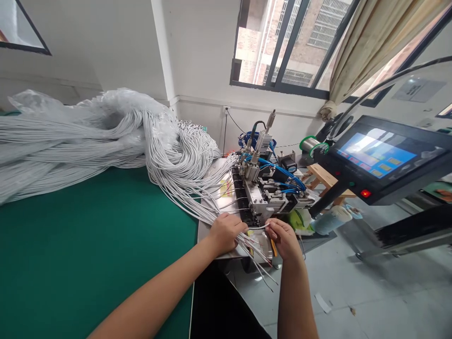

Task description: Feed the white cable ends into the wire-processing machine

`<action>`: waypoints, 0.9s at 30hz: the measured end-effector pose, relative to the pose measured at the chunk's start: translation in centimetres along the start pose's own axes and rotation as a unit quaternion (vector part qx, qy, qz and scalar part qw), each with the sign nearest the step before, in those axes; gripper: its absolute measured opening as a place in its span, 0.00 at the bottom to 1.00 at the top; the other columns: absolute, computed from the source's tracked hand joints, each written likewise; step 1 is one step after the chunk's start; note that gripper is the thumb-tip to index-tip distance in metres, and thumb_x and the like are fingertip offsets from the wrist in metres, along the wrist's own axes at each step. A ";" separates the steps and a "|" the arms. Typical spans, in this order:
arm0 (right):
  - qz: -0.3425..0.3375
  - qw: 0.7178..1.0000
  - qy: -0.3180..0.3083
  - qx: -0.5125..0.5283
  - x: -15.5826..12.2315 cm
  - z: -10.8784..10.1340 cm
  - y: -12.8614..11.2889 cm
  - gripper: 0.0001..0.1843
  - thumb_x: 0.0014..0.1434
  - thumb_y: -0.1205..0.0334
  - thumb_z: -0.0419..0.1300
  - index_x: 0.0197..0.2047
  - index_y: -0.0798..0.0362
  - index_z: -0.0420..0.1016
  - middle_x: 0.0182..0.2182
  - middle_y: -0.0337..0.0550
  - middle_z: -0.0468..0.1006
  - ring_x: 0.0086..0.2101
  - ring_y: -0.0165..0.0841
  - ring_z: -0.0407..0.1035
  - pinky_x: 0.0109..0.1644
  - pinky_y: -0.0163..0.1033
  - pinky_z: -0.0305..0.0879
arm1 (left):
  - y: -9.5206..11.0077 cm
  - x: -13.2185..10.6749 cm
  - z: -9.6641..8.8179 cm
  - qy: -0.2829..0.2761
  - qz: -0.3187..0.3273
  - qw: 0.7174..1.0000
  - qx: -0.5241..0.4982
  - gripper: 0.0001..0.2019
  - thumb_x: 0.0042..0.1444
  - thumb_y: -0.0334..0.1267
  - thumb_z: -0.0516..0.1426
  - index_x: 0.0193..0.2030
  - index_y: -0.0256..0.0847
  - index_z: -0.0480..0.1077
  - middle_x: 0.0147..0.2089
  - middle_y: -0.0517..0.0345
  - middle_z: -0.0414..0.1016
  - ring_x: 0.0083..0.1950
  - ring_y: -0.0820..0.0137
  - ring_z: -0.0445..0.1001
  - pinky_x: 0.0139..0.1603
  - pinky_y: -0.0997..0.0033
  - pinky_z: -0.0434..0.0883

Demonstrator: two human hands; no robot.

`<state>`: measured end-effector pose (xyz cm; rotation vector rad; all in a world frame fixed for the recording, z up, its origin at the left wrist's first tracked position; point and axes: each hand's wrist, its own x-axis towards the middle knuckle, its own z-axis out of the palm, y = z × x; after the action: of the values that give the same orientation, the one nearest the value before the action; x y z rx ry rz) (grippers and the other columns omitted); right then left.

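Observation:
My left hand (226, 231) is closed around a bunch of thin white cables (190, 203) at the near corner of the machine's metal plate. Their loose ends (259, 256) stick out past my fingers toward the lower right, some with reddish tips. Between my two hands runs a single white cable (257, 228), its end pinched in the fingers of my right hand (282, 235). Both hands are right beside the near end of a black slotted rail (242, 195) on the machine (259, 188). Several cables lie across this rail, side by side.
A large heap of white cables (123, 136), partly in clear plastic, covers the back of the green table (88, 254). On the right a touchscreen panel (377, 150) with a lit red button hangs on an arm. A wire spool (310, 145) stands behind the machine.

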<state>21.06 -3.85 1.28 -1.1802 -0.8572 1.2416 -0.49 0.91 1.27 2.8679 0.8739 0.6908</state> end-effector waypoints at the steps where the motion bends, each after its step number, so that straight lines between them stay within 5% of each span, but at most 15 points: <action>1: 0.001 1.000 0.002 -0.022 0.0 -0.2 0.0 0.15 0.47 0.52 0.67 0.29 0.56 0.77 0.20 0.39 0.70 0.19 0.23 0.52 0.22 0.31 0.48 | 0.0 0.0 0.0 0.005 0.000 1.000 0.003 0.14 0.47 0.27 0.53 0.40 0.42 0.70 0.32 0.58 0.73 0.36 0.66 0.70 0.39 0.65 0.61; 4: -0.021 0.989 0.015 -0.146 0.2 -0.6 0.0 0.16 0.49 0.50 0.66 0.33 0.56 0.77 0.25 0.43 0.75 0.23 0.28 0.61 0.26 0.33 0.55 | 0.0 0.0 0.0 0.015 0.005 1.000 0.008 0.24 0.44 0.27 0.53 0.51 0.43 0.68 0.34 0.58 0.74 0.36 0.65 0.70 0.39 0.64 0.61; 8: -0.085 0.938 0.028 -0.336 0.4 -0.7 0.0 0.16 0.52 0.50 0.62 0.32 0.56 0.77 0.27 0.45 0.77 0.28 0.35 0.67 0.32 0.36 0.61 | -0.1 0.0 0.0 0.010 -0.004 1.000 0.028 0.26 0.44 0.28 0.54 0.53 0.44 0.68 0.34 0.58 0.73 0.37 0.63 0.69 0.41 0.62 0.61; 14: -0.140 0.899 0.018 -0.414 1.2 -0.8 0.4 0.16 0.58 0.50 0.56 0.31 0.55 0.74 0.25 0.42 0.74 0.27 0.34 0.65 0.32 0.36 0.59 | 0.0 0.0 0.3 0.000 -0.025 0.999 0.036 0.23 0.45 0.29 0.55 0.51 0.43 0.70 0.36 0.56 0.73 0.40 0.62 0.69 0.45 0.59 0.62; 21: -0.115 0.943 -0.033 -0.311 2.8 -0.9 1.9 0.17 0.57 0.50 0.56 0.24 0.53 0.63 0.21 0.35 0.61 0.25 0.29 0.55 0.30 0.34 0.53 | 0.1 0.0 0.5 -0.020 -0.053 0.998 0.026 0.23 0.45 0.30 0.57 0.51 0.42 0.72 0.38 0.54 0.74 0.42 0.62 0.69 0.50 0.57 0.61; 27: -0.025 0.986 -0.043 -0.158 3.4 -1.2 3.4 0.18 0.53 0.51 0.60 0.23 0.52 0.60 0.20 0.32 0.56 0.23 0.27 0.50 0.27 0.34 0.48 | 0.2 0.1 0.4 -0.028 -0.063 0.997 0.019 0.21 0.47 0.30 0.56 0.50 0.43 0.73 0.37 0.53 0.74 0.43 0.61 0.69 0.50 0.57 0.61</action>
<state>21.92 -0.96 -2.70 -1.3534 -1.1734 1.1507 -0.12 0.89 0.98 2.8196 1.0602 0.5854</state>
